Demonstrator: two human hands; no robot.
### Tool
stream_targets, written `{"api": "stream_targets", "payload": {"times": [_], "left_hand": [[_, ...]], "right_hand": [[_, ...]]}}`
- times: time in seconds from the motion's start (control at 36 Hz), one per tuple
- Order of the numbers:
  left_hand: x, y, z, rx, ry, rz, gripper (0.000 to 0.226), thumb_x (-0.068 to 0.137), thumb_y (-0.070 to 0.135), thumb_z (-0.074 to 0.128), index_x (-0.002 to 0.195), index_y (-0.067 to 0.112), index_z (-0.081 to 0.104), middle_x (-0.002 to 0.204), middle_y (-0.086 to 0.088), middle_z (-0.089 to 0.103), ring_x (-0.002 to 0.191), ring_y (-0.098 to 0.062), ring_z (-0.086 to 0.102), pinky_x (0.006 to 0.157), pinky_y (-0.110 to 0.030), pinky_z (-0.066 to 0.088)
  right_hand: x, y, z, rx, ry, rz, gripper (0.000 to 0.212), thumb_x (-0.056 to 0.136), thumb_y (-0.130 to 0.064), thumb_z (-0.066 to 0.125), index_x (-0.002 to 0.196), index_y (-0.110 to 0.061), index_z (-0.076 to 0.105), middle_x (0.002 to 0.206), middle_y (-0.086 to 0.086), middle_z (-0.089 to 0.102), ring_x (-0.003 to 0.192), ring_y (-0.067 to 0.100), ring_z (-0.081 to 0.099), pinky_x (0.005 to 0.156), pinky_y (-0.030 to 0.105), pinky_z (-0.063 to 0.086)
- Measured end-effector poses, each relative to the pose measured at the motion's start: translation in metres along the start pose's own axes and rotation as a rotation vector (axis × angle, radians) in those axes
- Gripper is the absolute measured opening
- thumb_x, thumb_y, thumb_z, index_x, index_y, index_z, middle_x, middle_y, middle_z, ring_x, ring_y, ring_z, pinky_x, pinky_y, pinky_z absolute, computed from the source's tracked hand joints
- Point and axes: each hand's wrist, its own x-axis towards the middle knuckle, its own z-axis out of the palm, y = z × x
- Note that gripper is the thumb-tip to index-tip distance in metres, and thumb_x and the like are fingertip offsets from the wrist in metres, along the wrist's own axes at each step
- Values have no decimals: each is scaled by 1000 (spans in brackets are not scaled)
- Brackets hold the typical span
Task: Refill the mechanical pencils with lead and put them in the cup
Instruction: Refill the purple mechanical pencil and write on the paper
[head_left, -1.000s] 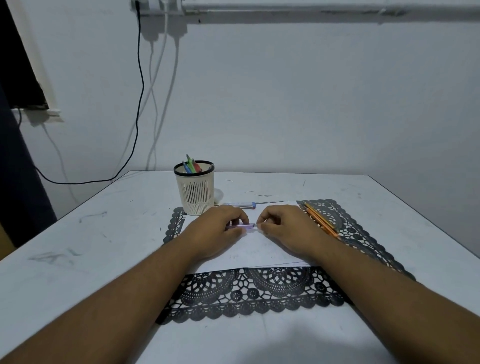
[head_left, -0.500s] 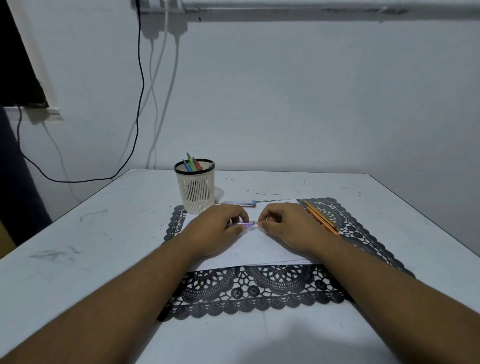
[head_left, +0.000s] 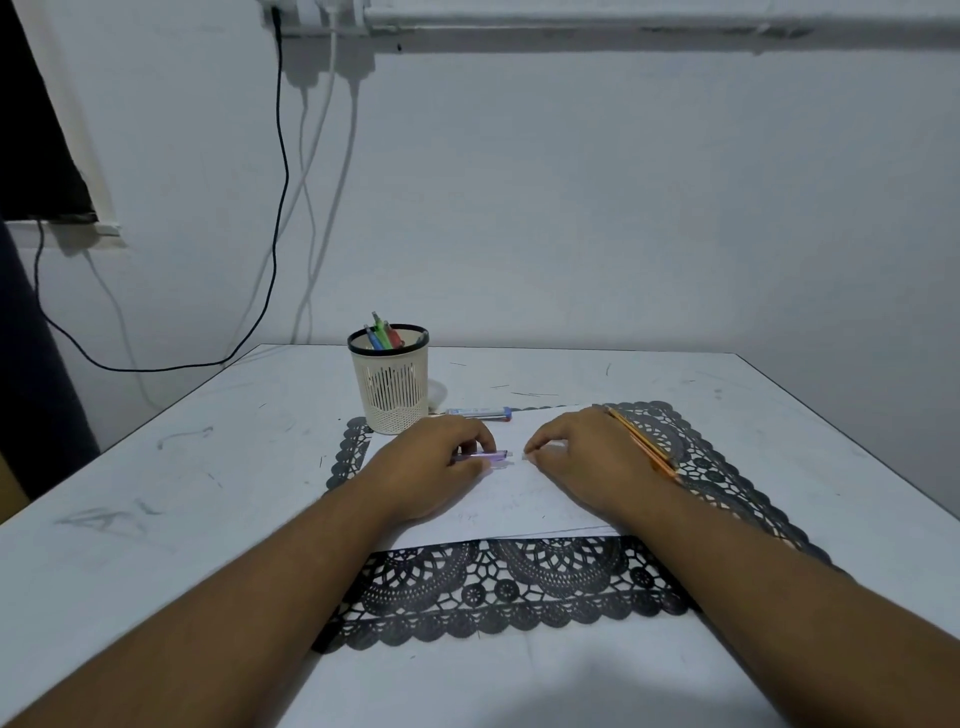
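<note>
Left hand (head_left: 436, 462) pinches a purple mechanical pencil (head_left: 485, 456) low over the white paper (head_left: 524, 499) on the bench (head_left: 156, 467). Right hand (head_left: 582, 457), just beside the pencil's end, pinches a small pale piece; too small to identify. Cup (head_left: 392, 382) stands behind the left hand, pencils inside. Lead tube (head_left: 478, 412) lies beside the cup; orange pencils (head_left: 644, 441) on the black lace mat (head_left: 498, 587).

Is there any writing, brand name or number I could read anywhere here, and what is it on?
No text can be read.
Lead tube: a pale label, too small and blurred to read.
Sheet of paper: faint marks, not legible.
Purple pencil: no print visible.
Cup: no visible lettering.
</note>
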Motion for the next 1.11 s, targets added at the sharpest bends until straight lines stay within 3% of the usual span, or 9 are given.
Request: {"api": "stream_targets", "payload": {"times": [0.19,0.25,0.36,0.56,0.67,0.75,0.83,1.0,1.11], "left_hand": [[0,1,0,-4,5,11,2,94,35,66,94,37,67,78,13,61,74,-7,56,67,-39,50],[0,2,-1,-8,-3,16,3,95,35,65,94,37,67,79,13,61,74,-6,56,67,-38,50],[0,2,-1,-19,-3,19,3,94,34,66,95,36,68,80,12,62,75,-8,57,69,-41,52],[0,2,0,-3,-7,21,3,95,36,65,97,37,67,82,13,61,77,-7,57,69,-39,52],[0,4,-1,-1,-6,17,3,96,35,66,98,36,68,81,13,60,75,-5,55,68,-35,49],[0,5,-1,-5,-1,12,3,96,34,65,98,35,68,82,13,60,76,-5,55,67,-31,47],[-1,6,-2,-28,-7,0,5,97,31,64,98,34,68,86,12,62,79,-7,57,68,-29,47],[-2,5,0,10,-61,-44,21,96,20,60,106,36,68,94,16,60,83,-3,55,68,-21,42],[-2,6,-1,34,-68,-50,23,97,16,60,110,33,68,97,17,59,82,-1,55,66,-15,40]], "right_hand": [[-6,-5,-8,152,11,43,11,91,-31,71,88,-36,80,104,-15,75,74,11,68,65,32,55],[-9,-10,-9,277,-19,30,11,91,-29,74,84,-35,79,99,-16,75,84,19,73,73,42,59],[-13,-16,-9,300,-60,-9,10,92,-33,74,84,-35,79,107,-17,71,107,3,62,88,38,50],[-13,-18,-6,291,-70,-3,15,94,-27,71,81,-31,76,106,-11,66,95,14,67,86,51,60],[-14,-18,-7,297,-79,-11,16,97,-24,69,82,-27,75,99,-11,65,86,12,68,76,41,61],[-10,-16,-20,182,-91,-66,13,97,-27,69,84,-29,73,85,-15,66,71,-4,58,65,24,44],[-3,-9,-45,3,-243,-52,4,92,-34,74,91,-31,73,84,-13,65,73,3,56,68,28,41],[-4,4,-63,-53,-561,48,30,76,-54,87,101,-47,72,93,-19,68,97,11,66,92,36,49],[-2,4,-58,-5,-586,-17,20,81,-44,87,96,-40,75,79,-19,64,81,7,60,82,33,46]]}}
